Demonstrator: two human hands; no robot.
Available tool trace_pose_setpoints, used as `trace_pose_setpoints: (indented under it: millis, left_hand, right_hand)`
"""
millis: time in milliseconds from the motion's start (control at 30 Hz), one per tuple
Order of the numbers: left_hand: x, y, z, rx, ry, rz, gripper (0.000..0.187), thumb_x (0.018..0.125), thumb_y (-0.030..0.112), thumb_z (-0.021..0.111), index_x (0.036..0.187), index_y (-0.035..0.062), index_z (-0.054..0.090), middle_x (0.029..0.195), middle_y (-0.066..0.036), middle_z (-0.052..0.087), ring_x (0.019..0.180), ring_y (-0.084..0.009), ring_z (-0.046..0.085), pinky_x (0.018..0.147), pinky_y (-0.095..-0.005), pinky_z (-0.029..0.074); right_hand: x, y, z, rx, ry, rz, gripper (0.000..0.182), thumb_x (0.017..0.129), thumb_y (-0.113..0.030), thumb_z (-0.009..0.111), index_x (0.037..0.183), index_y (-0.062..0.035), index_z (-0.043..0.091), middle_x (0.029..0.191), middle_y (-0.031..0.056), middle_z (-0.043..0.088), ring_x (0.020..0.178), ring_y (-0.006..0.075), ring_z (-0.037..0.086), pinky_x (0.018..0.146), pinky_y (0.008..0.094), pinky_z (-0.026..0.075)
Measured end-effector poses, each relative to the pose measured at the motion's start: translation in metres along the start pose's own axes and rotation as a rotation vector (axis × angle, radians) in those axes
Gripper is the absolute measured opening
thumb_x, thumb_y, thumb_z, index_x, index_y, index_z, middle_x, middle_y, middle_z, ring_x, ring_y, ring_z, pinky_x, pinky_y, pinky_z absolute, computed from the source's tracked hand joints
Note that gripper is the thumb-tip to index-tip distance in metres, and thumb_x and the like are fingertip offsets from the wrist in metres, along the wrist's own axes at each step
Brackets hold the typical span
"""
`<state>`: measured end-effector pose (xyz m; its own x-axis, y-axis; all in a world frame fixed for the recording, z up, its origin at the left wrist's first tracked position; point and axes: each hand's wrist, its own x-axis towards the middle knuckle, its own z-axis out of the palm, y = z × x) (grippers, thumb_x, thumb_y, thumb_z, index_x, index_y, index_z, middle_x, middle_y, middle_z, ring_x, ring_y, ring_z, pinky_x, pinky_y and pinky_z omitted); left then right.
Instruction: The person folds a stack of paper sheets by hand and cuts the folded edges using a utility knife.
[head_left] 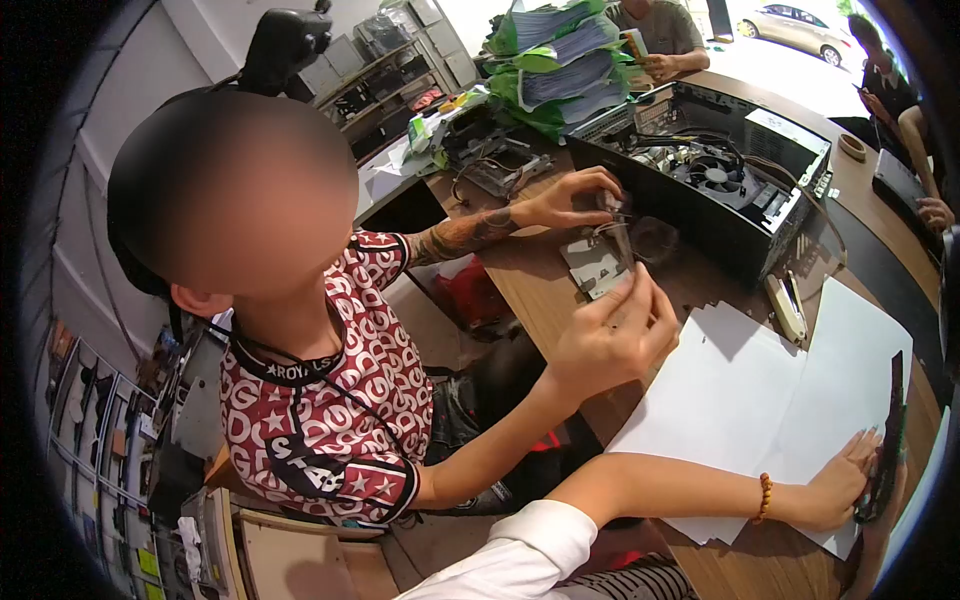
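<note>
My left hand, below a beaded bracelet, lies with fingers extended on white paper sheets. Its fingertips are close to a long black object along the sheets' right side. Beyond that object, part of my right hand shows at the right edge; its fingers are hidden. A cream stapler rests at the paper's upper edge.
A co-worker in a red patterned shirt handles small parts over a metal plate at left. Behind stand an open computer case and green-wrapped stacks. Other people are at the far side. A laptop is at upper right.
</note>
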<state>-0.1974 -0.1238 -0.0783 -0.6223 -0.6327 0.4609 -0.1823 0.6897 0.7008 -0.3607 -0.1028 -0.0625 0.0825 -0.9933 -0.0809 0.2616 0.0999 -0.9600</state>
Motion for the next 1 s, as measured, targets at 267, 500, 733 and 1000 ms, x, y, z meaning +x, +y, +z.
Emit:
trace_pose_setpoints:
  millis: [267, 500, 733, 1000]
  left_hand:
    - [-0.006, 0.013, -0.015, -0.001, -0.015, -0.005, 0.047, 0.065, 0.008, 0.054, 0.104, -0.0177, 0.050, 0.129, -0.035, 0.028, 0.127, -0.0458, 0.018, 0.108, -0.0476, 0.012]
    - [-0.007, 0.019, -0.030, 0.073, -0.066, 0.031, 0.038, 0.069, 0.009, 0.051, 0.100, -0.0134, 0.054, 0.126, -0.033, 0.035, 0.124, -0.0459, 0.025, 0.106, -0.0485, 0.015]
    - [-0.008, 0.019, -0.032, 0.196, -0.051, 0.029, 0.053, 0.073, 0.017, 0.056, 0.115, -0.0111, 0.038, 0.125, -0.031, 0.035, 0.123, -0.0432, 0.028, 0.105, -0.0465, 0.020]
    - [-0.008, 0.011, -0.034, 0.280, -0.099, 0.043, 0.052, 0.080, 0.024, 0.053, 0.120, -0.0052, 0.037, 0.129, -0.027, 0.032, 0.124, -0.0401, 0.028, 0.106, -0.0452, 0.019]
  right_hand:
    - [-0.005, 0.002, 0.016, -0.213, 0.175, -0.175, 0.041, 0.091, -0.041, 0.039, 0.099, -0.0033, 0.053, 0.066, -0.0016, 0.055, 0.048, 0.0035, 0.047, 0.041, 0.0172, 0.038]
    - [-0.010, -0.029, 0.049, -0.149, -0.013, -0.051, 0.048, 0.087, -0.046, 0.042, 0.102, -0.0018, 0.052, 0.072, -0.0012, 0.055, 0.055, 0.0027, 0.047, 0.044, 0.0162, 0.037]
    - [-0.018, -0.058, 0.060, -0.277, -0.100, -0.209, 0.031, 0.089, -0.029, 0.049, 0.101, -0.0014, 0.053, 0.074, 0.0023, 0.055, 0.055, 0.0069, 0.051, 0.046, 0.0195, 0.040]
    - [-0.098, -0.114, 0.043, -0.969, 0.078, -0.311, 0.026, 0.077, -0.015, 0.064, 0.099, -0.0007, 0.057, 0.086, 0.0059, 0.056, 0.071, 0.0144, 0.055, 0.065, 0.0244, 0.045]
